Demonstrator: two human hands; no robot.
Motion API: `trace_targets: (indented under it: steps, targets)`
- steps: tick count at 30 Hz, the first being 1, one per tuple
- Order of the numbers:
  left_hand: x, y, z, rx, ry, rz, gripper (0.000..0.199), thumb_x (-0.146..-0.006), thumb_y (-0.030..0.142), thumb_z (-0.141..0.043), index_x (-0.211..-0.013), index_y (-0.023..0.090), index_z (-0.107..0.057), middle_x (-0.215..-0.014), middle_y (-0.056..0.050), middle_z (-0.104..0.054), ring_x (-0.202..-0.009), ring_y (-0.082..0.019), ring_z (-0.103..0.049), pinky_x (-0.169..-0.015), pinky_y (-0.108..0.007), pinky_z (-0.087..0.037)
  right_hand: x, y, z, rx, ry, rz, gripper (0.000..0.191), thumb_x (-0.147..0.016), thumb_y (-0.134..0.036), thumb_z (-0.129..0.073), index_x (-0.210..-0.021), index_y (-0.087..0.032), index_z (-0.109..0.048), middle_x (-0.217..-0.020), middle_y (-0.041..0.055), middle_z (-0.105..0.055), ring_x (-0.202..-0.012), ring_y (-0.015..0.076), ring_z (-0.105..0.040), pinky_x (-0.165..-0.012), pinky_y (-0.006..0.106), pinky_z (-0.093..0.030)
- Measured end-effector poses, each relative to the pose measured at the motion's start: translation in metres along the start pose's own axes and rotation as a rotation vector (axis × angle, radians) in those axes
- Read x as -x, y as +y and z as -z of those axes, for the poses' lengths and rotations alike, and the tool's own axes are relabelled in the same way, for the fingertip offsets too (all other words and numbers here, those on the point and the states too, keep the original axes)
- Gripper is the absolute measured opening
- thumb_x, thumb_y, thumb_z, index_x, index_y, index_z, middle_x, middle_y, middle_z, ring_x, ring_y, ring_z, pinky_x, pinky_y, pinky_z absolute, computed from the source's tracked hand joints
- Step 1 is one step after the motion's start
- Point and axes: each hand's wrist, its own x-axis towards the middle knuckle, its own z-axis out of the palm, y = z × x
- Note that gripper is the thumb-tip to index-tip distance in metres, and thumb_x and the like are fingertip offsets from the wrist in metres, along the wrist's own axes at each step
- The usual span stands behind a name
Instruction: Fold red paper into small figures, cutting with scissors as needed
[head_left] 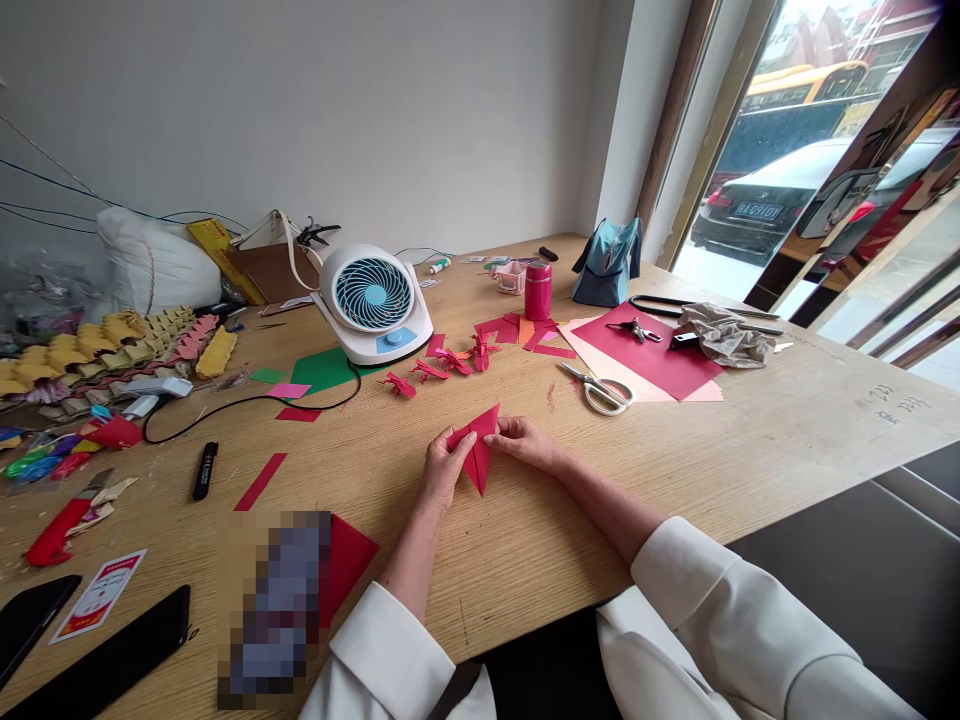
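Note:
Between my two hands, just above the wooden table [540,540], is a red folded paper [480,462] shaped like a narrow kite with its point toward me. My left hand [444,462] pinches its left side, thumb on top. At the right edge, the thumb and fingers of my right hand [523,440] close on the same paper. Beyond my hands stands a loose row of small red folded paper figures [454,362]. White-handled scissors [606,395] lie to the right of the row.
A white and blue fan [375,300] stands behind the figures, its black cord [247,398] running left. Red paper sheets [645,345], a pink jar [538,292] and a blue bag [606,262] are at the back right. Left lie a black marker [204,471], a red-handled knife [64,525] and egg cartons [105,345].

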Motion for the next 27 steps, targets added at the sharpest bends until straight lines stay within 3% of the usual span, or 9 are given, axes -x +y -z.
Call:
trace_targets:
  steps: [17,27]
  targets:
    - [0.000,0.002,0.004,-0.129,-0.023,0.000,0.033,-0.073,0.047,-0.069,-0.063,0.018,-0.057,-0.056,0.004,-0.052,-0.053,-0.010,-0.044,-0.054,-0.022,-0.033,0.005,-0.010,0.002,0.067,-0.096,-0.022,0.053,-0.068,-0.065,-0.073,-0.070,-0.015,-0.056,-0.064,-0.0041,-0.051,-0.062,0.0100,-0.042,-0.062,0.024,-0.035]
    - [-0.001,0.001,0.005,-0.212,-0.003,-0.082,0.033,-0.078,0.046,-0.064,-0.061,0.019,-0.054,-0.056,0.005,-0.045,-0.056,-0.011,-0.039,-0.055,-0.022,-0.032,0.005,-0.012,0.001,0.065,-0.119,-0.020,0.053,-0.073,-0.067,-0.068,-0.073,-0.015,-0.056,-0.067,-0.0036,-0.050,-0.065,0.0107,-0.042,-0.064,0.024,-0.035]
